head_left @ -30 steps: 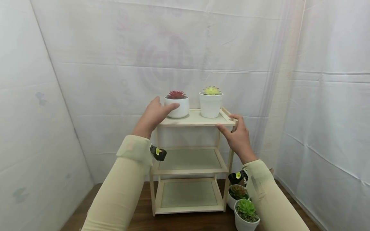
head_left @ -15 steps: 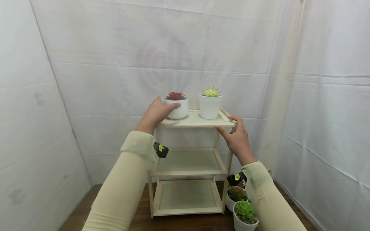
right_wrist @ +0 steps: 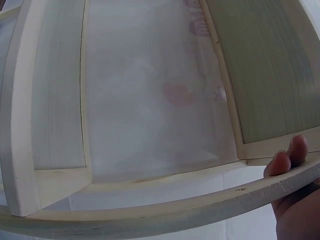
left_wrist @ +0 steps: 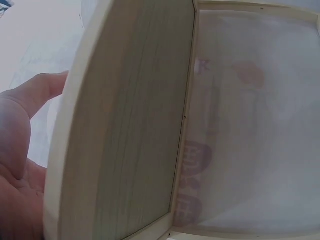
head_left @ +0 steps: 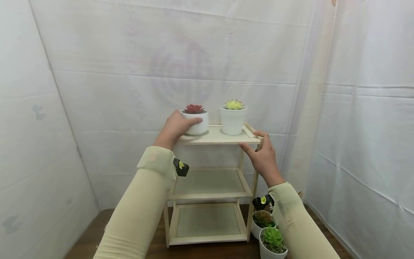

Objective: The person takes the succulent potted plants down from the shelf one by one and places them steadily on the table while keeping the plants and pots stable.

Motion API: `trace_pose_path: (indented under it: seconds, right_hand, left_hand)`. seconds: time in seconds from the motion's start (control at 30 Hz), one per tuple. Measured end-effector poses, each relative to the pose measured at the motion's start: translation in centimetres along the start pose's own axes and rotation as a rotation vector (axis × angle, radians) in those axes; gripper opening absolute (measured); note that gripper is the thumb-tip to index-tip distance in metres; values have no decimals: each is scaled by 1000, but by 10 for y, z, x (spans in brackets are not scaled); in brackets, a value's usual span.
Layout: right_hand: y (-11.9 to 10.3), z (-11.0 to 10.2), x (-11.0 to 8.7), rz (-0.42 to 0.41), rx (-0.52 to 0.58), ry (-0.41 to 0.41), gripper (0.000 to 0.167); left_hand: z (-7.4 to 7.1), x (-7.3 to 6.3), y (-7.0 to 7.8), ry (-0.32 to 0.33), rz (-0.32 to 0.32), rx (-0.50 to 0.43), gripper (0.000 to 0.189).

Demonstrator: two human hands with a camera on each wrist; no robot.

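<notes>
My left hand (head_left: 177, 127) grips a round white pot with a red succulent (head_left: 194, 120) at the left of the top shelf board, its thumb across the pot's front. The other fingers are mostly hidden behind it. Beside it, apart, stands a taller white pot with a yellow-green succulent (head_left: 233, 121). With my right hand (head_left: 264, 158) I hold the top right corner of the three-tier wooden shelf rack (head_left: 210, 196). Curled fingertips (right_wrist: 281, 163) show round its post in the right wrist view. The left wrist view shows the top board's underside (left_wrist: 135, 120).
Two more white pots stand on the brown table (head_left: 87, 233) right of the rack: one with a reddish-green succulent (head_left: 262, 220), one with a bright green succulent (head_left: 273, 242). A white sheet (head_left: 136, 90) hangs close behind the rack.
The whole scene sits slightly lower and further left in the head view. My left hand stays at the red succulent's pot, and my right hand stays on the rack's corner.
</notes>
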State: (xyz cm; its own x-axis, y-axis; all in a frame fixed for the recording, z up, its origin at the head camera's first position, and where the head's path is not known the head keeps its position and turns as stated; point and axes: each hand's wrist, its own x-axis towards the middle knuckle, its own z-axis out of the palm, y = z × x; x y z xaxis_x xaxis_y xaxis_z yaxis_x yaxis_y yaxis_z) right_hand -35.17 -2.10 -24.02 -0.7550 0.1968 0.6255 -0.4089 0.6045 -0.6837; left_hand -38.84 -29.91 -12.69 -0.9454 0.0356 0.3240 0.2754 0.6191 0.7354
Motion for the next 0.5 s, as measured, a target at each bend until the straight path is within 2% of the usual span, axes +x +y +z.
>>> trace_pose_path:
  seconds: [0.27,0.5]
  right_hand:
    - [-1,1,0,-6,-7,9,77]
    - [0,2,0,-12,1,16,76]
  left_hand:
    - [1,3,-1,5,-21,-7,97]
    - [2,4,-2,5,-2,2,95]
